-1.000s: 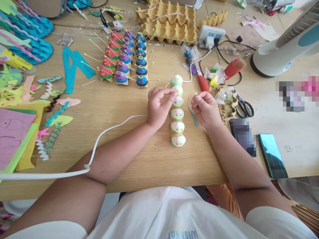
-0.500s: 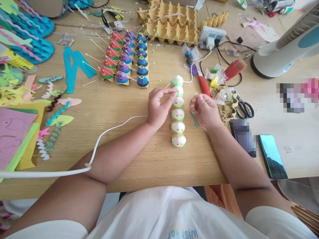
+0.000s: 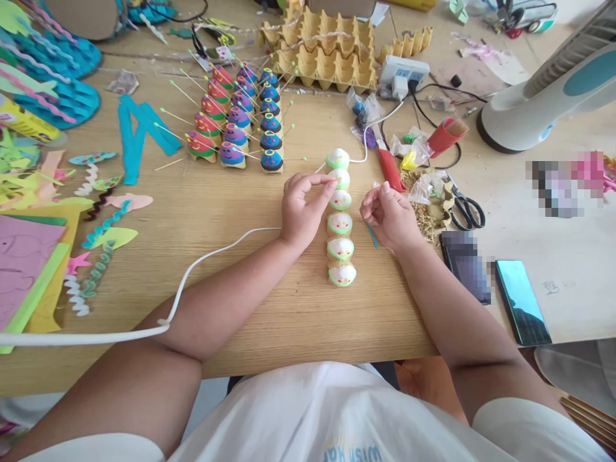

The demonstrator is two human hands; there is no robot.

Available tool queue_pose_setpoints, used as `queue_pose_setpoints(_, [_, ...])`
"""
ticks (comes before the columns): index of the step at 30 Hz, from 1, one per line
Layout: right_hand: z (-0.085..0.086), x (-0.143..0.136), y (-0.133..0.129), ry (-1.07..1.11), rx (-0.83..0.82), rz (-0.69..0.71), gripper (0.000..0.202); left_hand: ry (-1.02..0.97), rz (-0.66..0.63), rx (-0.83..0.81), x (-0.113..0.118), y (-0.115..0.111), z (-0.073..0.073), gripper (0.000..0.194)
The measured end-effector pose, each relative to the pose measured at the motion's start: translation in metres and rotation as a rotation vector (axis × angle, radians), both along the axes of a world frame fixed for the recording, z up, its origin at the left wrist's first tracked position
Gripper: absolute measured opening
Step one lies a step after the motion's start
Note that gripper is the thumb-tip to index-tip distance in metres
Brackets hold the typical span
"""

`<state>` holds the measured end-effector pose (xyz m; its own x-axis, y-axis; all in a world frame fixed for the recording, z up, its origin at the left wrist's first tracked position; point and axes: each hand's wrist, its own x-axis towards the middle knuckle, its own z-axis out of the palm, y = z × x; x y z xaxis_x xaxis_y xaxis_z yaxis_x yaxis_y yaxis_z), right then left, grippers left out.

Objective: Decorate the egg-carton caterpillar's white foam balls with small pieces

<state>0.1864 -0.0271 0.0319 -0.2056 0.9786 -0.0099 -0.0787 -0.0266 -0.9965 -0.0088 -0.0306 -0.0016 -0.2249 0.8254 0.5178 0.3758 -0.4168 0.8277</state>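
A row of several egg-carton cups capped with white and green clay [image 3: 340, 224] runs away from me down the middle of the table. Little coloured dots mark their fronts like faces. My left hand [image 3: 304, 208] is at the left of the row, thumb and forefinger pinched at the second cup from the far end; anything between the tips is too small to make out. To the right of the row, my right hand [image 3: 391, 215] hovers with thumb and fingers drawn together, their contents hidden. A thin blue tool [image 3: 373, 236] lies beside that hand.
Painted egg-carton cups with sticks [image 3: 235, 131] stand back left, before stacked egg trays [image 3: 327, 48]. At right are a red-handled tool [image 3: 391, 170], black scissors [image 3: 468, 210], a phone [image 3: 522, 301] and a fan base [image 3: 505, 125]. A white cable [image 3: 192, 266] crosses my left arm.
The whole view has shifted slightly, with the table's things a little further left. Both hands keep nearly the same pose beside the white and green cups.
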Motion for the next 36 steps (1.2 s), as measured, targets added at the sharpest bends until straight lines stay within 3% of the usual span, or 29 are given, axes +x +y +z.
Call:
queue_pose_setpoints(6, [-0.005,0.002,0.001,0.102,0.028,0.024,0.053,0.019,0.004,0.0,0.0,0.0,-0.001,0.033])
queue_pose_setpoints(12, [-0.004,0.003,-0.002,-0.094,0.182,0.012,0.045,-0.007,0.005,-0.011,0.001,0.0,0.0,0.032])
queue_pose_setpoints(19, [-0.002,0.005,-0.009,-0.424,0.467,-0.007,0.054,-0.075,-0.025,0.015,0.0,0.001,-0.002,0.031])
queue_pose_setpoints(24, [0.002,0.006,-0.01,-0.499,0.617,0.024,0.063,-0.09,-0.028,-0.019,0.0,0.001,-0.001,0.03])
queue_pose_setpoints(27, [0.003,0.007,-0.011,-0.471,0.602,0.026,0.065,-0.103,-0.03,-0.017,0.0,0.0,0.0,0.031])
queue_pose_setpoints(36, [-0.002,0.006,-0.005,-0.247,0.343,-0.018,0.054,-0.137,-0.037,-0.007,0.0,0.001,-0.002,0.034])
